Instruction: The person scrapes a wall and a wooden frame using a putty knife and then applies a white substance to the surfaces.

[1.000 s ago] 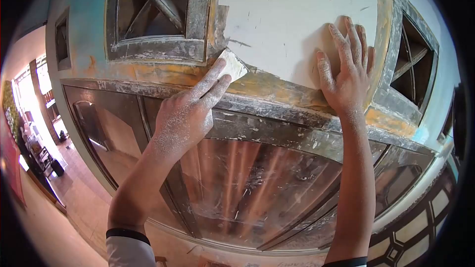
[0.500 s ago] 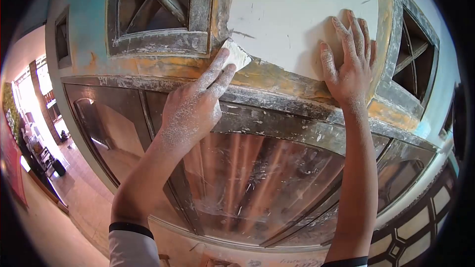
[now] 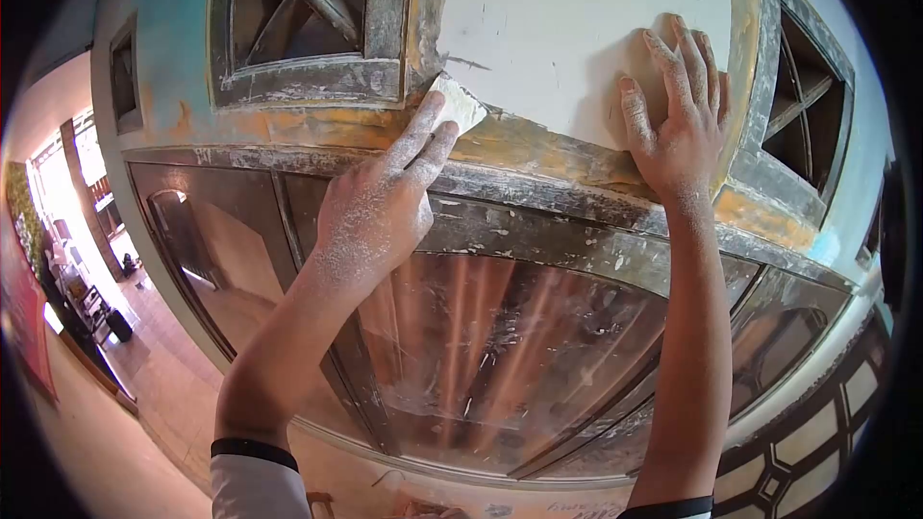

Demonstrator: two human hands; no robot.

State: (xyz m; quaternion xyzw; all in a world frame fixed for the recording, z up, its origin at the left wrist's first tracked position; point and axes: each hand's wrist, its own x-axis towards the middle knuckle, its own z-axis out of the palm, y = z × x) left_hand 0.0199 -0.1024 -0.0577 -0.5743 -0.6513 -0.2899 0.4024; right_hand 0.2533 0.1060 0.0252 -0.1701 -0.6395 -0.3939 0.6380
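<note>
My left hand (image 3: 380,197), dusted with white powder, is closed on a flat, white-smeared scraper (image 3: 459,108). Two fingers stretch along its upper face, and the rest of the grip is hidden beneath the hand. The scraper's far edge lies against the lower left border of a white painted panel (image 3: 567,38), where the coating ends in a ragged line. My right hand (image 3: 681,130), also dusty, rests with fingers spread at the panel's right side and holds nothing. Below the panel, a strip of wall (image 3: 548,149) shows patchy ochre and brown.
Worn wooden vent frames with crossed bars stand left (image 3: 303,0) and right (image 3: 803,101). A wooden ledge (image 3: 538,194) runs beneath my hands, above large glass panes (image 3: 500,346). Far left is a bright doorway (image 3: 67,173); a dark latticed panel (image 3: 817,442) is at lower right.
The view has shifted very slightly. Both hands keep nearly the same places, the left on the scraper and the right spread on the panel.
</note>
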